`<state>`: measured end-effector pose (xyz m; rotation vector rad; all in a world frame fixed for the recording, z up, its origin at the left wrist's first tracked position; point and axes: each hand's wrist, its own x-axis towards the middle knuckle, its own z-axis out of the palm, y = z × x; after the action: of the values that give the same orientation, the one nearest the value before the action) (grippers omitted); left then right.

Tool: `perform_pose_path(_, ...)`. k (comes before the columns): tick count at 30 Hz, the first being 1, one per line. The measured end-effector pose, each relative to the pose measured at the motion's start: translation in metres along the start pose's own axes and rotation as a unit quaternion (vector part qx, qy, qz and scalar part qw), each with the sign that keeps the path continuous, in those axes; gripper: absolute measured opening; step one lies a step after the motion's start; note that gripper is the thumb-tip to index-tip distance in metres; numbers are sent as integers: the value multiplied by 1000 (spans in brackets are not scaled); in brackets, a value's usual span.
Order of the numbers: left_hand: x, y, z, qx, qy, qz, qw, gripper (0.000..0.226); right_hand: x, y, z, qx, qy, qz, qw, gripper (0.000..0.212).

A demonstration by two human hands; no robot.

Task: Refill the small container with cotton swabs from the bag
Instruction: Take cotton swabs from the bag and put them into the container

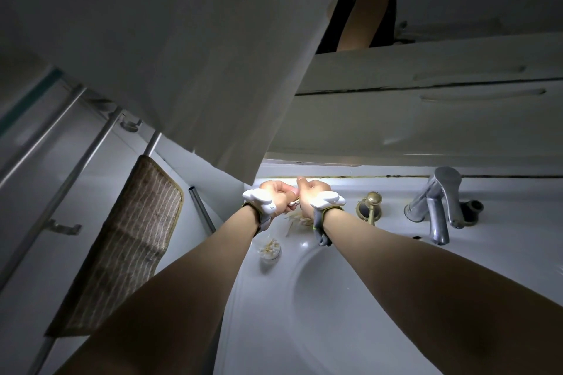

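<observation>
Both hands, left hand [278, 193] and right hand [310, 193], pinch thin cotton swabs [295, 202] together above the crinkly bag [300, 219], the small round container [270, 250] at 7 o'clock on the glossy sink [365, 298].

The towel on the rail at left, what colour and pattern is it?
The towel is brownish-grey with thin pale stripes, seen in the head view.

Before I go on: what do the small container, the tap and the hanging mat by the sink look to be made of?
Small container: seems clear glass or plastic, since the swabs show through its wall; which one I cannot tell.
Tap: polished metal, likely chromed, with bright reflections and dull spots.
Hanging mat: woven textile, brown with pale stripes, matte, draped limply over a rail.
</observation>
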<state>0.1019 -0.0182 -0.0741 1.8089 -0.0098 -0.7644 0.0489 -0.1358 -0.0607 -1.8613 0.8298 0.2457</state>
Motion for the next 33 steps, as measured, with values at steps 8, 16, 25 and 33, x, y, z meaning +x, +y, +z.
perform_pose_path(8, 2, -4, -2, -8, 5, -12, 1000, 22, 2, 0, 2, 63, -12, 6, 998, 41)
perform_pose_path(16, -3, 4, 2, -41, 51, -25, 998, 11, -2, -5, 5, 62, -5, -6, 998, 38)
perform_pose_path(25, -3, 11, 5, -173, 66, -125, 975, 28, -2, -3, 10, 81, 21, -3, 996, 40)
perform_pose_path(33, -9, 24, 14, -178, 56, -117, 975, 33, -4, -6, 12, 2, 52, -22, 998, 37)
